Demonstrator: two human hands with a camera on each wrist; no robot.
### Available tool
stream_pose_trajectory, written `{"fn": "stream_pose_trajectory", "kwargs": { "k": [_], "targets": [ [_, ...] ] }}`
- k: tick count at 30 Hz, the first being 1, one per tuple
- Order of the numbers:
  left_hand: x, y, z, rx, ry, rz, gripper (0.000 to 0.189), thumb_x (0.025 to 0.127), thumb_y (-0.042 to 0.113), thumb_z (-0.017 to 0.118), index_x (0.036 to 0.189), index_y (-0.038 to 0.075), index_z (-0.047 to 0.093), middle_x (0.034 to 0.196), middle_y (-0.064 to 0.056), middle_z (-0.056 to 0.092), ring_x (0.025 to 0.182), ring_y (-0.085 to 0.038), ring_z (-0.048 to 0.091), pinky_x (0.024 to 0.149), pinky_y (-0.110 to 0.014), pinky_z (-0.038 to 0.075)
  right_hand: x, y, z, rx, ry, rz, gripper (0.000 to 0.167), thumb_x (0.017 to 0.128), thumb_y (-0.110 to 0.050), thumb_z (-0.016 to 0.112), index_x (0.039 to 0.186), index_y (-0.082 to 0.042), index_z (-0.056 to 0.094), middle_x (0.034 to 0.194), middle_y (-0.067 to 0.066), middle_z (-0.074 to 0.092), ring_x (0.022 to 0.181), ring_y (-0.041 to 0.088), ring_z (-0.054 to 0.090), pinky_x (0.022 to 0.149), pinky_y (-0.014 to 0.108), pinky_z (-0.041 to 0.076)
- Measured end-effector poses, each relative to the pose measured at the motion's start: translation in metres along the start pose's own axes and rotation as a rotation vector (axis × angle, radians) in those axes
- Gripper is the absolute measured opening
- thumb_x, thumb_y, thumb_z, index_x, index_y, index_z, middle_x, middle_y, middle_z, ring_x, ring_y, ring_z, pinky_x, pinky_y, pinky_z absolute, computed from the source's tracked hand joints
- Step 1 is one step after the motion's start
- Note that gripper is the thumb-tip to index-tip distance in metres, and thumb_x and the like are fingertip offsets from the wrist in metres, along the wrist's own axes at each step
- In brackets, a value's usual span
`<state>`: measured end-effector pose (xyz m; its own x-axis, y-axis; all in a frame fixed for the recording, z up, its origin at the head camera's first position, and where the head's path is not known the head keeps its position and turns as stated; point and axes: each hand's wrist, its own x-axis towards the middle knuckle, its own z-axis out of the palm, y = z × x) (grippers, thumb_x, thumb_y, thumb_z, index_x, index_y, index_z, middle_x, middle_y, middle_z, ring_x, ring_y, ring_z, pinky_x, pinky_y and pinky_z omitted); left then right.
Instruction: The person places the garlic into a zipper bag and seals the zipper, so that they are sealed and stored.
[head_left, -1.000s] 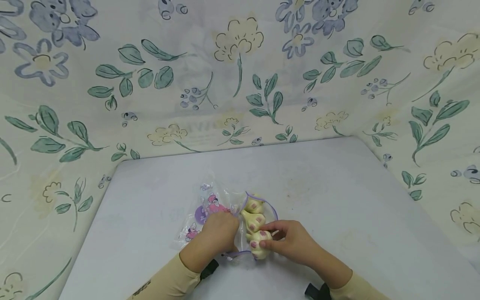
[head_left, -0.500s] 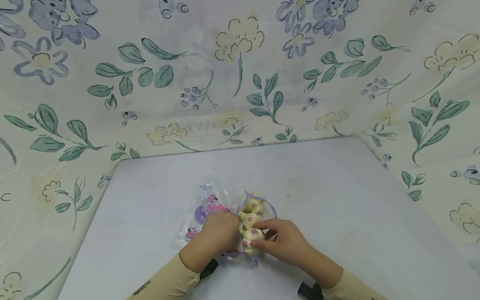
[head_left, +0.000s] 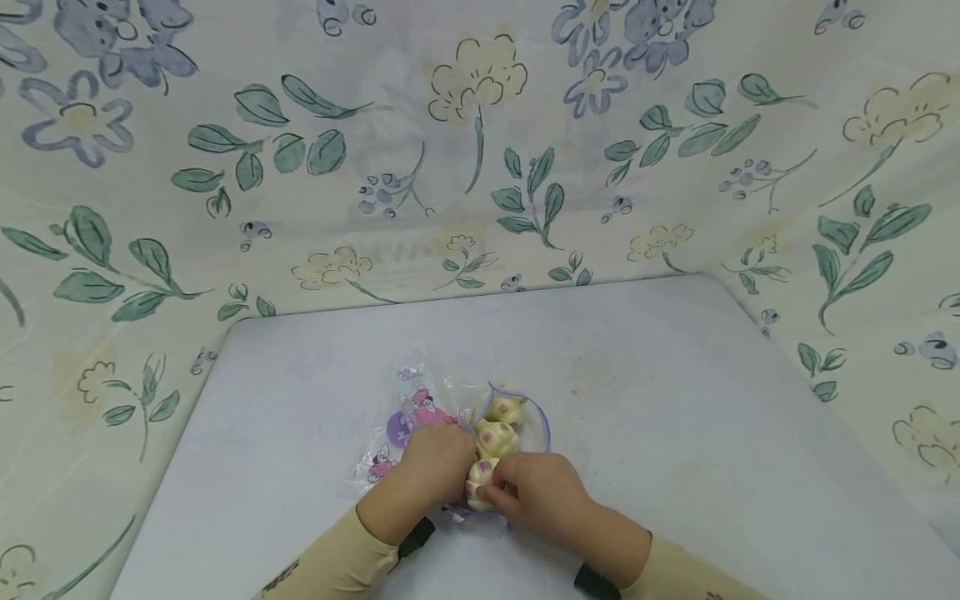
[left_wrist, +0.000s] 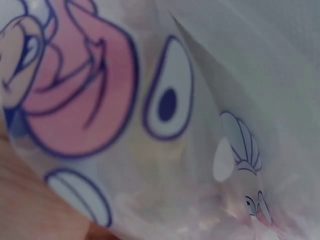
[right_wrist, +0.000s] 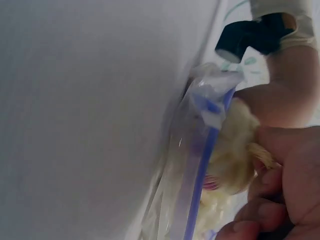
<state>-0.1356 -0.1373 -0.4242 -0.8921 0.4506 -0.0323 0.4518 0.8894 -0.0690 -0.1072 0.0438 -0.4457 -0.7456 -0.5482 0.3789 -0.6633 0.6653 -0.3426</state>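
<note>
A clear zip bag (head_left: pixel 426 407) with pink cartoon prints lies on the table, its purple-edged mouth facing right. My left hand (head_left: pixel 438 458) grips the bag at its mouth, its fingertips hidden; printed film fills most of the left wrist view. Three pale garlic bulbs with pinkish patches sit in a row at the mouth: a far bulb (head_left: pixel 507 408), a middle bulb (head_left: pixel 497 439) and a near bulb (head_left: pixel 480 483). My right hand (head_left: pixel 551 500) pinches the near garlic bulb. In the right wrist view that garlic bulb (right_wrist: pixel 232 150) stands by the blue-purple zip strip (right_wrist: pixel 202 175).
The white table (head_left: pixel 675 400) reaches back to a floral cloth (head_left: pixel 480 167) that hangs behind and at the sides. A dark strap piece (head_left: pixel 597 581) shows at the right wrist and another strap piece (head_left: pixel 416 536) under the left.
My right hand has moved left with the near garlic bulb, farther into the bag's mouth. The other bulbs have shifted slightly left. My left hand stays in place.
</note>
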Motion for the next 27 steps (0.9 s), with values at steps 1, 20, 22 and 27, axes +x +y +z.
{"fn": "stream_pose_trajectory", "kwargs": {
  "k": [1,20,22,27],
  "targets": [
    [0.0,0.0,0.001,-0.002,0.004,0.003,0.035,0.058,0.032,0.092,0.064,0.014,0.063,0.065,0.001,0.062,0.062,-0.018,0.062,0.057,-0.04,0.055,0.0,0.0,0.001,-0.018,0.001,-0.027,0.025,0.086,-0.035,0.078,0.069,-0.023,0.064,0.061,-0.015,0.054,0.054,-0.008,0.035,0.049,0.01,0.026],
    [-0.002,0.0,0.0,-0.015,0.021,0.038,0.038,0.06,0.037,0.089,0.062,0.014,0.059,0.064,0.0,0.059,0.061,-0.019,0.059,0.055,-0.04,0.054,-0.004,0.009,-0.004,-0.091,-0.071,0.035,0.013,0.085,-0.035,0.078,0.076,-0.027,0.072,0.066,-0.017,0.064,0.056,-0.004,0.045,0.049,0.019,0.034],
    [-0.001,0.002,-0.001,-0.004,0.017,0.036,0.037,0.06,0.035,0.089,0.063,0.013,0.059,0.064,-0.001,0.059,0.062,-0.019,0.06,0.055,-0.04,0.054,-0.003,0.008,-0.004,-0.097,-0.067,0.038,0.012,0.085,-0.035,0.078,0.077,-0.028,0.073,0.067,-0.017,0.066,0.056,-0.004,0.047,0.049,0.02,0.035],
    [0.0,0.006,-0.005,0.022,-0.012,0.024,0.036,0.06,0.031,0.089,0.065,0.01,0.061,0.068,-0.004,0.06,0.063,-0.022,0.062,0.057,-0.041,0.056,0.001,0.007,-0.005,-0.088,-0.113,0.063,0.009,0.086,-0.033,0.077,0.08,-0.027,0.075,0.069,-0.016,0.068,0.057,-0.004,0.05,0.05,0.02,0.038]
  ]
}}
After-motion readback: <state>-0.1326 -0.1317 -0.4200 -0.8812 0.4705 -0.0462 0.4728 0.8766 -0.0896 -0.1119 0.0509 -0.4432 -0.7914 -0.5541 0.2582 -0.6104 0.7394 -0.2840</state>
